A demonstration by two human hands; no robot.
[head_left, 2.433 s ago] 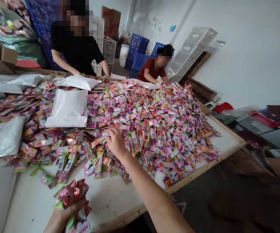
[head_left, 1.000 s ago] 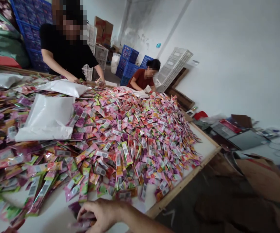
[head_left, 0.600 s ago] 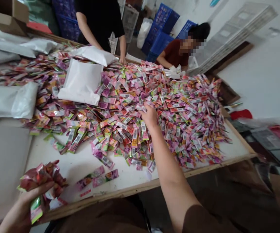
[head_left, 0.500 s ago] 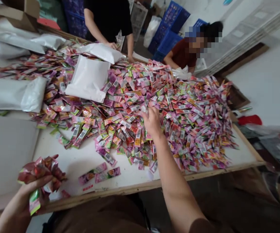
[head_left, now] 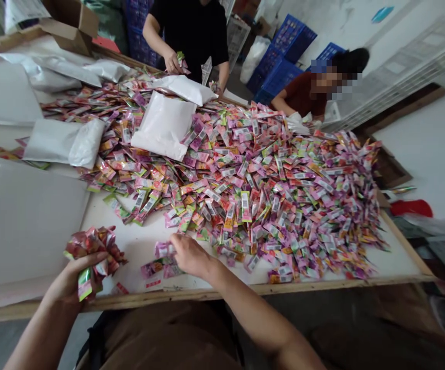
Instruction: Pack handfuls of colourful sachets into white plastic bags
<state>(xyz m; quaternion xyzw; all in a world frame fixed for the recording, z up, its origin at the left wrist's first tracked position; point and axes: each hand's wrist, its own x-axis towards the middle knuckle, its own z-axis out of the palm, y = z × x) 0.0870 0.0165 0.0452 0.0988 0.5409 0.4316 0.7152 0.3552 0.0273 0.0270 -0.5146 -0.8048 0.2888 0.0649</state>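
My left hand [head_left: 70, 277], at the table's front left, is closed around a bunch of small sachets [head_left: 96, 245], mostly pink and red with one green-ended piece hanging below. My right hand [head_left: 192, 256] is low over the bare strip of table with its fingers pinched on a purple-pink sachet [head_left: 163, 250]. Just under that sachet, other loose sachets [head_left: 152, 269] lie flat on the white table; my fingers partly cover them. Beyond both hands spreads a wide heap of pink, purple, red and green sachets [head_left: 284, 190], many with barcodes showing.
White plastic mailer bags [head_left: 164, 123] lie on the heap, others [head_left: 53, 141] at its left. A large pale sheet [head_left: 22, 221] covers the left side. Across the table, a person in black [head_left: 191, 36] holds sachets; another person [head_left: 303, 97] sits farther right. Blue crates [head_left: 292, 38] stand behind.
My right hand has come back from the heap toward me and left, and now pinches a sachet above the loose ones. The far person in black has lifted a hand holding sachets.
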